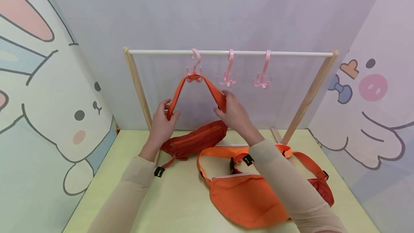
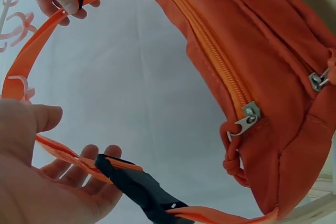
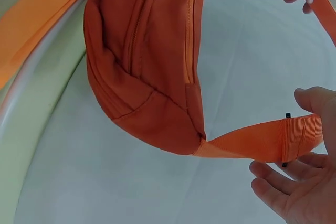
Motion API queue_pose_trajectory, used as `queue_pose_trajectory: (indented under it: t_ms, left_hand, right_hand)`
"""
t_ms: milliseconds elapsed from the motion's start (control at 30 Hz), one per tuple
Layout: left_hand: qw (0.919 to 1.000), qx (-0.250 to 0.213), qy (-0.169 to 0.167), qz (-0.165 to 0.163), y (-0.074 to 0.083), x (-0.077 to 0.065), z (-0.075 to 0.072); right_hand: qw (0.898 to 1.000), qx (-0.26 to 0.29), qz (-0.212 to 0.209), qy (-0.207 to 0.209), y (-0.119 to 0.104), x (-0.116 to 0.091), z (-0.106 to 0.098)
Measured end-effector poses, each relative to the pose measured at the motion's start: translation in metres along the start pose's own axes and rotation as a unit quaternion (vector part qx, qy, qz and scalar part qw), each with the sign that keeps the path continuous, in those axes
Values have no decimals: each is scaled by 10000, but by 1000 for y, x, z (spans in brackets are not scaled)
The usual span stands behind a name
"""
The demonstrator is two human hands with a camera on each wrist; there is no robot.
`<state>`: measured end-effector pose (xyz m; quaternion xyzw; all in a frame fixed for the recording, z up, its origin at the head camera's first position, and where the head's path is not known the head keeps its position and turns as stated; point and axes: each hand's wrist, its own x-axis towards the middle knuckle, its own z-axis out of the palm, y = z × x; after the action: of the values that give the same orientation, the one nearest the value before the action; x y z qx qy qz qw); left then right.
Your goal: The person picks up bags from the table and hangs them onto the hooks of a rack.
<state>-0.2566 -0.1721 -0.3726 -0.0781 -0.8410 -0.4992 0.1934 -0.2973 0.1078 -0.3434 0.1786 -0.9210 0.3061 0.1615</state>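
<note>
A dark orange waist bag (image 1: 197, 140) hangs by its strap (image 1: 211, 89), which loops over the left pink hook (image 1: 196, 60) on the white rail. My left hand (image 1: 162, 124) is at the strap's left side; in the left wrist view the strap lies across its loose fingers, thumb apart, beside a black buckle (image 2: 142, 184). On the other side, my right hand (image 1: 235, 113) has the strap passing between thumb and fingers. The right wrist view shows that thumb raised off the webbing (image 3: 249, 140) and the fingers beneath it. The bag's body tilts, right end higher.
Two more pink hooks (image 1: 228, 76) (image 1: 263, 78) hang along the white rail (image 1: 291, 54), held by wooden posts (image 1: 307, 100). A bright orange waist bag (image 1: 245, 197) and a darker red one (image 1: 321, 190) lie on the pale table (image 1: 174, 204), partly behind my right sleeve.
</note>
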Motion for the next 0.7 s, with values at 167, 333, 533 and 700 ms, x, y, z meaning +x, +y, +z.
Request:
queue_pose_trajectory:
  t_ms: [167,333,533,700]
  left_hand:
    - [9999,89,124,26,-1,-6,0]
    - [9989,-79,361,271,0,-14,-1]
    - [9941,261,642,836,2,-23,-3]
    - [9888,692,749,1091,6,-29,-3]
  right_hand:
    - [10000,-34,-32,-23,6,-9,-4]
    - [9999,-145,-36,-79,9,-18,-12]
    - [9996,-234,-8,-154,16,-30,-20]
    - [9993,-312,14,-185,26,-40,-27]
